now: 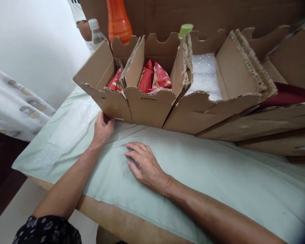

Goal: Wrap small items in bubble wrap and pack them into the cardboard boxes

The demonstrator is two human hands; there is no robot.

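Observation:
My left hand (103, 128) is at the lower front edge of the leftmost cardboard box (109, 103), its fingers bent against the cardboard; what they pinch, if anything, is hidden. My right hand (144, 164) rests over the green cloth (193, 173) with fingers apart and nothing in it. Red packets (146, 78) lie in the second box (148, 106), and another red packet (115, 81) shows in the leftmost one. A bubble-wrapped item (205, 74) fills part of the third box (205, 113).
Bubble wrap (71, 125) lies on the cloth at left. Behind the boxes stand a clear bottle (96, 34), an orange bottle (119, 23) and a green cap (185, 30). Another person's arm (84, 30) shows at the back. More boxes (277, 123) stand at right.

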